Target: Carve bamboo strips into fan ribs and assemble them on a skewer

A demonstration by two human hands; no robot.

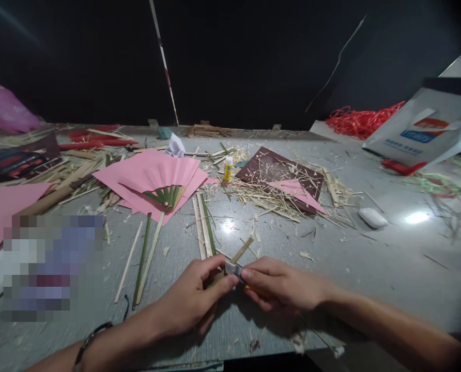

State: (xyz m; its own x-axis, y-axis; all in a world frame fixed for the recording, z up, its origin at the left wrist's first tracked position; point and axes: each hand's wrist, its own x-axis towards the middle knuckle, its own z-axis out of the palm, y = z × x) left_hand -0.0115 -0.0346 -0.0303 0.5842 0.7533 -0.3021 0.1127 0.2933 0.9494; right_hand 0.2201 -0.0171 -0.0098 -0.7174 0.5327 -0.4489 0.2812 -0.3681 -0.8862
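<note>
Bamboo strip (242,251) | left grip (199,294) pinching it | right grip (282,284) closed on knife (235,269) beside left thumb (228,282) | advise shallow strokes, thumb clear

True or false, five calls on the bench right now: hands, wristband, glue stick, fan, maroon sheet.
1. The left hand holds a thin wooden strip and the right hand a metal blade. True.
2. The right wrist wears a dark band. False: the dark wristband is on the left.
3. The glue stick stands between the pink fan and the maroon sheet. True.
4. The fan is folded shut. False: it is spread open.
5. The sheet has shavings on it. True.
</note>
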